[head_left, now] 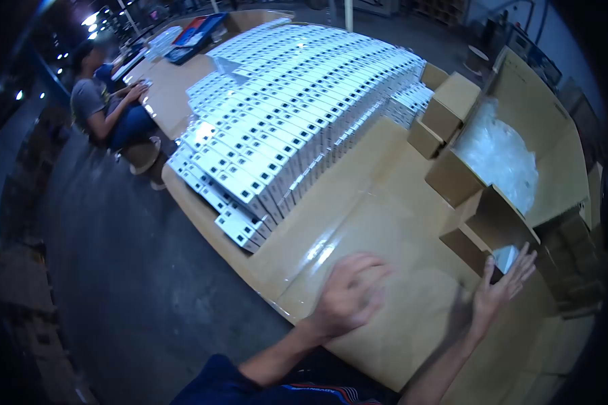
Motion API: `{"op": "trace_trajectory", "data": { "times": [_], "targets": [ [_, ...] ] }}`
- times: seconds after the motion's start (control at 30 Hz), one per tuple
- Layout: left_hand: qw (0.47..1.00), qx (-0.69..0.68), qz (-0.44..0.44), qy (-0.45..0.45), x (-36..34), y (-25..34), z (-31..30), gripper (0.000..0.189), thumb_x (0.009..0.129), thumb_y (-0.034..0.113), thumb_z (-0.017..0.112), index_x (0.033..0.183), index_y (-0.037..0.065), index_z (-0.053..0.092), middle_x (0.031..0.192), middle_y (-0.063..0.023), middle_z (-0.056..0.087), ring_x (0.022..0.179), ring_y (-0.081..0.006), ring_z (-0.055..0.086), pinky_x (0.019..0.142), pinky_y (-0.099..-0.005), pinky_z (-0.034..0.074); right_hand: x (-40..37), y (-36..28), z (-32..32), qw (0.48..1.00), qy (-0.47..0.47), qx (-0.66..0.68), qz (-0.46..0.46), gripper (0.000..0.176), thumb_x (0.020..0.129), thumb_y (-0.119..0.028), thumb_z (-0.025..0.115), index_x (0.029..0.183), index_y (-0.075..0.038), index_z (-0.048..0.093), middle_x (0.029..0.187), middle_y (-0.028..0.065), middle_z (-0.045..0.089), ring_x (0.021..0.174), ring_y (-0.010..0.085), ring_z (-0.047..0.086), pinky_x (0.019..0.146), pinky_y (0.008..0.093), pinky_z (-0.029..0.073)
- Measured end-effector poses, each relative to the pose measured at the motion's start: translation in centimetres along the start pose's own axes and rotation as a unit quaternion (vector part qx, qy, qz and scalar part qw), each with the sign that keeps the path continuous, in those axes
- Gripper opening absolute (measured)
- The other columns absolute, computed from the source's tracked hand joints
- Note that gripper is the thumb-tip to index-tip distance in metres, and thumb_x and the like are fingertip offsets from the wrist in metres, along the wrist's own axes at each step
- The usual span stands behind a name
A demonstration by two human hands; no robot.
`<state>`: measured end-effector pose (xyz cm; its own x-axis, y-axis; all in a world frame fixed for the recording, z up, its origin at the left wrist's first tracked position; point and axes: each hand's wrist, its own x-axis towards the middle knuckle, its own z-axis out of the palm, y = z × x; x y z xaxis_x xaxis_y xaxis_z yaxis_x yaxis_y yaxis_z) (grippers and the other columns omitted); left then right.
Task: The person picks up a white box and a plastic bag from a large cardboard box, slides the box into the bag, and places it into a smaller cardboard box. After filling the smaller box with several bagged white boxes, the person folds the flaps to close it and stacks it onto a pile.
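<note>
My right hand is at the near edge of an open brown carton, its fingers stretched out and spread. A small white box shows inside that carton, right by my right fingers. Whether they touch it is hard to make out. My left hand hovers over the brown table top, its fingers bent and smeared by motion, with nothing visible in them. Ahead of it stand long rows of white boxes with small dark squares on their ends, packed tightly together.
A large open carton holding clear plastic bags stands at the right. Closed brown cartons sit beside the rows. At the far left a person sits at the table, near a blue and red tray.
</note>
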<state>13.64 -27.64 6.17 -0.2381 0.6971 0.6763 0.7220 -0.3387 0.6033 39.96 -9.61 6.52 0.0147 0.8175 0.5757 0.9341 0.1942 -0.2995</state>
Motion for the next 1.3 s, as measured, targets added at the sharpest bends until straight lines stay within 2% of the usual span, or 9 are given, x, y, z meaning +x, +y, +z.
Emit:
{"op": "trace_trajectory", "data": {
  "times": [0.13,0.27,0.33,0.4,0.57,0.83,1.07,1.17,1.3],
  "targets": [
    [0.962,0.214,-0.057,0.159,-1.0,-2.5,-11.0,0.053,0.074,-0.003,0.079,0.124,0.005,0.063,0.121,-0.0142,0.064,0.118,-0.0363,0.06,0.099,-0.0469,0.051,-1.6,-12.9,-1.7,0.942,-0.124,0.25,-0.187,0.083,0.083,-0.023,0.077,0.159,-0.024,0.042,0.169,0.0151,0.029,0.157,0.0441,0.018,0.124,0.063,0.017],
    [0.928,0.358,-0.071,0.078,-0.1,-5.7,-17.5,0.064,0.077,0.003,0.08,0.137,0.015,0.062,0.136,-0.0059,0.062,0.126,-0.034,0.055,0.103,-0.0461,0.048,-5.5,-24.4,-0.6,0.844,-0.198,0.218,-0.448,0.082,0.08,-0.021,0.079,0.155,-0.024,0.047,0.168,0.009,0.032,0.156,0.0401,0.024,0.122,0.066,0.018],
    [0.92,0.385,-0.068,0.025,0.3,-6.8,-18.7,0.067,0.08,0.005,0.078,0.142,0.02,0.06,0.14,-0.002,0.061,0.128,-0.0321,0.054,0.103,-0.0456,0.047,-6.3,-28.7,-0.2,0.812,-0.23,0.228,-0.485,0.074,0.084,-0.015,0.074,0.153,-0.024,0.048,0.167,0.0069,0.034,0.155,0.0394,0.027,0.12,0.0702,0.02],
    [0.911,0.407,-0.058,-0.023,0.6,-7.7,-19.5,0.066,0.083,0.008,0.076,0.145,0.023,0.059,0.142,-0.0001,0.06,0.128,-0.0305,0.054,0.105,-0.0454,0.046,-6.7,-31.4,1.1,0.813,-0.224,0.243,-0.479,0.067,0.086,-0.011,0.068,0.15,-0.022,0.05,0.166,0.0071,0.035,0.154,0.0394,0.027,0.118,0.0717,0.021],
    [0.916,0.401,-0.008,0.011,0.0,-9.3,-20.1,0.059,0.084,0.007,0.067,0.141,0.021,0.065,0.127,0.0006,0.065,0.12,-0.0264,0.058,0.102,-0.0434,0.048,-7.1,-33.5,2.9,0.814,-0.222,0.239,-0.481,0.055,0.086,-0.003,0.062,0.139,-0.016,0.056,0.165,0.0082,0.036,0.154,0.0398,0.028,0.115,0.0736,0.025],
    [0.919,0.391,0.022,0.039,-0.3,-10.6,-20.5,0.052,0.073,-0.002,0.078,0.123,0.013,0.073,0.107,-0.0056,0.06,0.108,-0.0267,0.061,0.089,-0.0405,0.051,-7.3,-33.4,2.5,0.819,-0.243,0.255,-0.453,0.059,0.084,0.0,0.062,0.139,-0.017,0.058,0.167,0.0105,0.031,0.153,0.0406,0.027,0.115,0.0714,0.028],
    [0.915,0.403,0.006,0.033,-0.7,-8.8,-21.3,0.044,0.07,-0.002,0.079,0.111,0.012,0.076,0.111,-0.0067,0.062,0.11,-0.0284,0.062,0.091,-0.0425,0.05,-7.7,-33.5,2.5,0.819,-0.247,0.271,-0.442,0.065,0.082,-0.002,0.067,0.144,-0.018,0.055,0.167,0.0166,0.028,0.153,0.0429,0.026,0.116,0.0699,0.028],
    [0.924,0.377,0.003,0.066,-1.7,-7.2,-21.6,0.045,0.064,-0.009,0.078,0.105,0.008,0.076,0.11,-0.0117,0.062,0.111,-0.0358,0.062,0.093,-0.0473,0.052,-7.7,-33.3,2.0,0.815,-0.241,0.311,-0.426,0.077,0.082,-0.005,0.07,0.154,-0.019,0.046,0.166,0.0214,0.026,0.152,0.0452,0.026,0.114,0.0702,0.029],
    [0.946,0.315,0.017,0.073,-3.8,-5.1,-20.2,0.045,0.068,-0.013,0.077,0.107,0.007,0.071,0.113,-0.0155,0.058,0.118,-0.0486,0.059,0.095,-0.0574,0.054,-8.4,-31.3,0.2,0.804,-0.236,0.444,-0.317,0.071,0.091,-0.01,0.068,0.156,-0.012,0.041,0.145,0.0239,0.046,0.13,0.045,0.049,0.106,0.0528,0.043]
  ]
}}
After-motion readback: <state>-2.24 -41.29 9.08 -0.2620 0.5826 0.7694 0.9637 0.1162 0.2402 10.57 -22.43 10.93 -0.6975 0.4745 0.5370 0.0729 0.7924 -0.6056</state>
